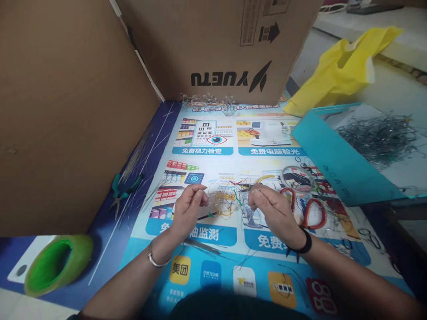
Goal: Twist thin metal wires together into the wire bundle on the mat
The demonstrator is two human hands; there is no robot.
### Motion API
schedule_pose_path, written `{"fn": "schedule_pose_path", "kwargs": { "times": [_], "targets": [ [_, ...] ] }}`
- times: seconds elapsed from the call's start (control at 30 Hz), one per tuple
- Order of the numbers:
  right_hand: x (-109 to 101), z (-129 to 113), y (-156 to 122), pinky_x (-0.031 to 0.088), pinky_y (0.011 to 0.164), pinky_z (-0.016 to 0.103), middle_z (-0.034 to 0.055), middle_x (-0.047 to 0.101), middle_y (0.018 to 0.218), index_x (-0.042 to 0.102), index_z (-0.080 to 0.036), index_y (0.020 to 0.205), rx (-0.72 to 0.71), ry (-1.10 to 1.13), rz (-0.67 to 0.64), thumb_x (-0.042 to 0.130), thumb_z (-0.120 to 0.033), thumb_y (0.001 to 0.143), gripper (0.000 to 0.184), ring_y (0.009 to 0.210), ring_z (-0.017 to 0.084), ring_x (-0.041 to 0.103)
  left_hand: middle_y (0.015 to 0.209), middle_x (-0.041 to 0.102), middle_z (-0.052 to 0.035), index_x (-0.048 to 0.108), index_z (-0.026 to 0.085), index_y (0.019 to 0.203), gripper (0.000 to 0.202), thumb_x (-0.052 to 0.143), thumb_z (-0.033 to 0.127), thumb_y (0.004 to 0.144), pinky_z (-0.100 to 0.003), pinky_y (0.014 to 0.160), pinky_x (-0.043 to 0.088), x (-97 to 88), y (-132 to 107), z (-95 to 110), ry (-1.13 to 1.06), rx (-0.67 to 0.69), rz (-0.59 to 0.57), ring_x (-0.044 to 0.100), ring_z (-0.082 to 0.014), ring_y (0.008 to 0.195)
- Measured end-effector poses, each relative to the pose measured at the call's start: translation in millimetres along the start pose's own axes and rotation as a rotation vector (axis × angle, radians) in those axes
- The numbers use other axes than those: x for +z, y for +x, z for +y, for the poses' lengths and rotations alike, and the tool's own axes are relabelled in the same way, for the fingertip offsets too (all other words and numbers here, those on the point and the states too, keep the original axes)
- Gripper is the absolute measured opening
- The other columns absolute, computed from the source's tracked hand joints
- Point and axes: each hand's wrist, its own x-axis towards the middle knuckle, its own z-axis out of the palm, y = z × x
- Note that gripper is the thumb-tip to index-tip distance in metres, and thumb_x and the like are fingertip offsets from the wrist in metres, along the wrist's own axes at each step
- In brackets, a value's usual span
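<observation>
My left hand (191, 205) is closed, thumb pressed to the index finger in a pinch on a thin wire whose fine strands show beside the fingertips. To its right, my right hand (271, 205) also pinches a thin wire, fingers curled in. Between and just behind the hands lies a loose tangle of thin wires (223, 202), with yellow, green and red bits among them. The wires are too fine to trace from end to end. Right of my right hand are red-handled scissors or pliers (314, 214) and a clear round roll (297, 178).
Cardboard panels (213, 49) stand behind and left. Teal-handled pliers (124, 189) and a green tape roll (58, 265) lie left. At right, a blue box (347, 164) holds a heap of wire pieces (380, 138), near a yellow bag (336, 71). Straight wires (205, 247) lie in front.
</observation>
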Motion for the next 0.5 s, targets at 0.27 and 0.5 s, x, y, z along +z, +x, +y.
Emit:
{"fn": "schedule_pose_path", "kwargs": {
  "times": [0.27,0.5],
  "targets": [
    [1.6,1.2,0.5,0.034,0.061,0.028,-0.0005,0.046,0.065,0.051,-0.02,0.068,0.019,0.009,0.009,0.038,-0.038,0.096,0.036,0.063,0.014,0.046,0.073,0.057,-0.0002,0.053,0.02,0.106,0.018,0.042,0.028,0.095,-0.025,0.064,0.045,0.4,-1.5,-7.1,0.024,0.091,-0.055,0.055,-0.0112,0.067],
    [1.2,1.0,0.8,0.035,0.061,0.029,-0.0001,0.047,0.065,0.051,-0.02,0.068,0.018,0.002,0.01,0.038,-0.038,0.095,0.036,0.063,0.014,0.046,0.075,0.057,-0.0041,0.061,0.018,0.085,0.025,0.037,0.021,0.093,-0.028,0.064,0.046,-4.7,0.4,-7.0,0.215,0.261,-0.12,0.053,-0.0136,0.069]
  ]
}}
